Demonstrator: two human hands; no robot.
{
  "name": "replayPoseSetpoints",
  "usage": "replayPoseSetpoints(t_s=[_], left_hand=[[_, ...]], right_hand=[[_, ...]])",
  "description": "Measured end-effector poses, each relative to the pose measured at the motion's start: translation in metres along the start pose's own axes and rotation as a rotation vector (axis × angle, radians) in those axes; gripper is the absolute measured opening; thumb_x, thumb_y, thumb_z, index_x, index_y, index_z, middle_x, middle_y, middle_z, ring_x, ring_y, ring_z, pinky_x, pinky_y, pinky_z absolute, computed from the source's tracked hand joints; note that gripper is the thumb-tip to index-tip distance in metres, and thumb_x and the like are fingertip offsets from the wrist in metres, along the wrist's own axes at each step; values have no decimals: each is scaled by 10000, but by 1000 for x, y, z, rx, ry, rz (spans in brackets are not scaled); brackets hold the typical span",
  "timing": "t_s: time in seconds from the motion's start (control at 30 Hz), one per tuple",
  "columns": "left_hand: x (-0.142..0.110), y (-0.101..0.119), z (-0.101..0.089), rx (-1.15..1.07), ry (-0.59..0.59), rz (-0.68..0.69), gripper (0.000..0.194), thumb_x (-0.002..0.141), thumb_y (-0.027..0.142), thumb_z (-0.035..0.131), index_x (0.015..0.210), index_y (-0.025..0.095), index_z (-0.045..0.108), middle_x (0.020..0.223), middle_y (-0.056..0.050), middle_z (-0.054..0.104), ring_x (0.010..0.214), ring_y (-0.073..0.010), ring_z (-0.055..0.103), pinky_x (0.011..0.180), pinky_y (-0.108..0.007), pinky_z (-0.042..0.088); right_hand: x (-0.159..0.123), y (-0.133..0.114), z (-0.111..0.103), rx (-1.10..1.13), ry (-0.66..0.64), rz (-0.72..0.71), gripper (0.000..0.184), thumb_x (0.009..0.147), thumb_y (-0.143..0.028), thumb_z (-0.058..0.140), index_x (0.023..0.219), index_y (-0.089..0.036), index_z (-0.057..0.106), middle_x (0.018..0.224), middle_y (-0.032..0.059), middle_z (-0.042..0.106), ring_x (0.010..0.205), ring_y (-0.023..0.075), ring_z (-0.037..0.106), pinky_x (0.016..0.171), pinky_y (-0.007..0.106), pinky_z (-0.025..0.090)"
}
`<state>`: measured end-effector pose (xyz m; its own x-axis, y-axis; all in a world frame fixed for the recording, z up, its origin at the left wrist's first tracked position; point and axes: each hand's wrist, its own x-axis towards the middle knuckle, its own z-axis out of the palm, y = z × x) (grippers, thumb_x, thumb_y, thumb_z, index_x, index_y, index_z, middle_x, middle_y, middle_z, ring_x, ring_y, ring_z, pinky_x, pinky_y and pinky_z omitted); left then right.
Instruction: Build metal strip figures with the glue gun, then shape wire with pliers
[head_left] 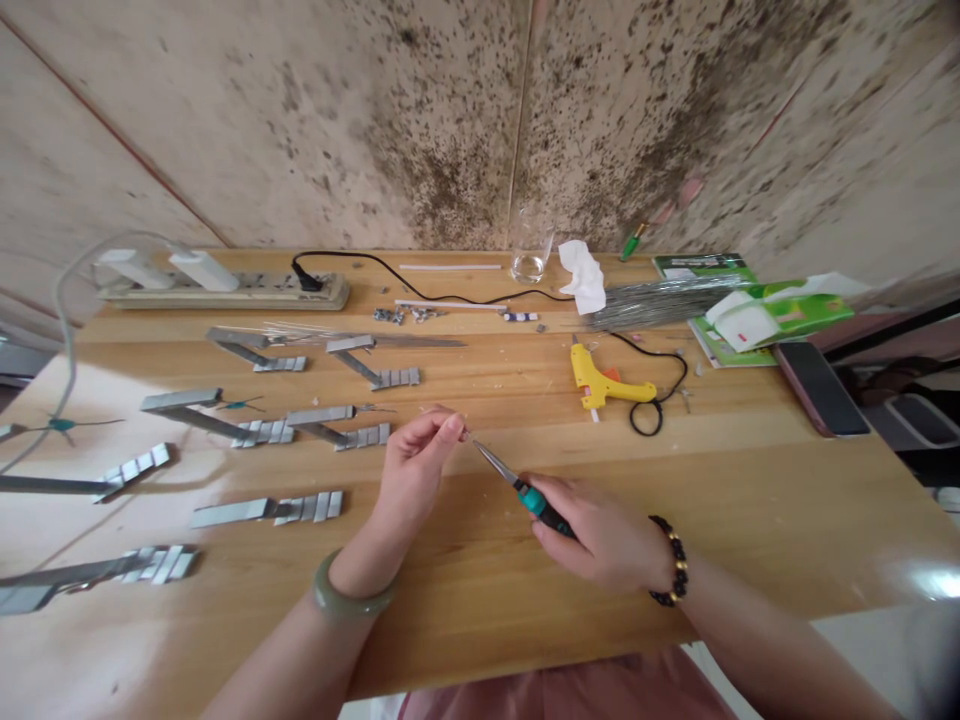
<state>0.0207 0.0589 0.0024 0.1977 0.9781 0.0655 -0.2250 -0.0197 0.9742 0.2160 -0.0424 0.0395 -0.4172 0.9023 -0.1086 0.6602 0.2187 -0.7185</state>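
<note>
My right hand is wrapped round the teal and black handle of a pair of long-nose pliers. The jaws point up and left, their tip close to the fingers of my left hand. Thumb and forefinger of that left hand are pinched on something tiny, too small to name. Whether the plier tip touches it, I cannot tell. Left of my hands lie several grey folded pieces with segmented ends, such as one grey piece close by my left hand.
A yellow glue gun with a black cord lies right of centre. Behind are a bundle of thin metal wires, a glass, a crumpled tissue and a power strip. A phone rests at the right edge.
</note>
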Motion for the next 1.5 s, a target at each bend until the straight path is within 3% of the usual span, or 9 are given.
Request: replayPoseSetpoints(t_s=[0.2, 0.3, 0.4, 0.5, 0.67, 0.8, 1.03, 1.5], left_hand=[[-1, -4, 1, 26, 29, 27, 184, 773, 338, 686, 657, 195, 680, 662, -13, 584, 687, -139, 515, 686, -272, 420], [-1, -5, 3, 64, 70, 28, 210, 766, 367, 688, 655, 189, 677, 673, -23, 603, 697, -146, 529, 689, -277, 433], [1, -4, 4, 19, 114, -7, 223, 742, 397, 705, 671, 187, 681, 699, -26, 631, 706, -143, 544, 707, -274, 448], [5, -2, 5, -113, 120, -58, 242, 716, 412, 728, 655, 185, 666, 674, -13, 618, 674, -123, 535, 692, -264, 448], [8, -1, 5, -293, 57, -70, 218, 722, 377, 739, 660, 191, 642, 675, 6, 595, 658, -108, 526, 675, -268, 444], [5, 1, 6, -313, -7, -80, 208, 732, 376, 733, 681, 191, 653, 706, -1, 590, 661, -113, 526, 664, -275, 442], [2, 6, 7, -286, -121, -93, 189, 765, 373, 704, 707, 196, 667, 726, -9, 587, 694, -129, 545, 665, -277, 440], [1, 2, 6, -320, -164, -94, 175, 782, 345, 691, 697, 194, 667, 737, -15, 592, 727, -143, 534, 681, -291, 422]], right_hand=[[3, -1, 8, -311, 28, 63, 414, 882, -229, 407, 1265, -81, 465, 1068, 188, 634, 933, 306, 620, 787, 441, 496], [5, -2, 9, -317, 46, 83, 432, 883, -242, 416, 1280, -79, 459, 1068, 192, 630, 927, 306, 616, 784, 445, 492], [6, 0, 7, -132, 63, 50, 451, 874, -257, 454, 1297, -102, 444, 1120, 174, 618, 984, 284, 595, 854, 439, 467], [5, 2, 4, 193, 48, 40, 439, 875, -269, 491, 1294, -146, 448, 1091, 123, 619, 956, 226, 585, 854, 387, 461], [3, 6, 3, 1058, -192, 105, 433, 892, -373, 512, 1262, -154, 461, 963, 80, 602, 751, 152, 603, 623, 291, 481], [5, 9, 3, 1426, -381, 94, 469, 851, -419, 554, 1224, -141, 493, 886, 81, 628, 641, 169, 634, 537, 297, 484], [7, 9, 1, 1643, -537, 68, 448, 834, -421, 533, 1178, -135, 515, 812, 71, 645, 582, 179, 634, 466, 286, 479], [6, 13, 3, 1751, -523, 81, 419, 847, -360, 566, 1176, -102, 544, 796, 73, 646, 615, 173, 652, 477, 262, 516]])
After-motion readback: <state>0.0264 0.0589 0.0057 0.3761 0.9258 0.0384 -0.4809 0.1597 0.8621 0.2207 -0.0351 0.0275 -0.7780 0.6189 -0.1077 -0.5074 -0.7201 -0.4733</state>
